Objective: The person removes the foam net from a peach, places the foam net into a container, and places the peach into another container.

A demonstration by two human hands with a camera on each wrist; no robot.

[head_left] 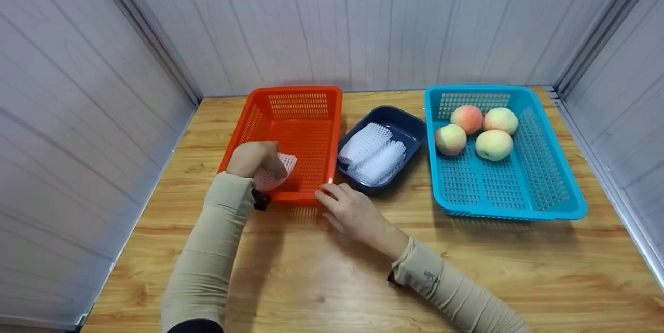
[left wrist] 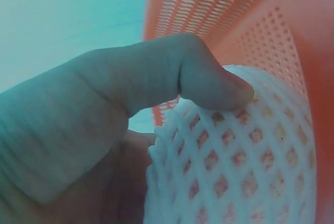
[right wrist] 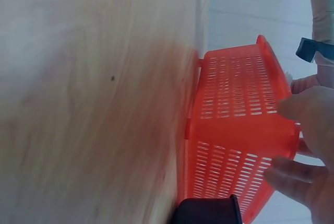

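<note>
My left hand (head_left: 258,161) reaches into the front left of the red-orange basket (head_left: 337,141). It holds a peach in a white foam net (left wrist: 235,166), with the thumb pressed on the net; reddish skin shows through the mesh. Part of the wrapped peach is hidden by the hand in the head view. My right hand (head_left: 355,213) is at the basket's front right corner, its fingertips touching the rim. In the right wrist view its loosely bent fingers (right wrist: 295,177) lie beside that corner.
A dark blue tray (head_left: 386,112) with white foam nets (head_left: 381,162) stands between the baskets. At the right, a blue basket (head_left: 563,177) holds several bare peaches (head_left: 494,145). Pale panels (head_left: 321,22) enclose the wooden table (head_left: 321,281) at the back and sides.
</note>
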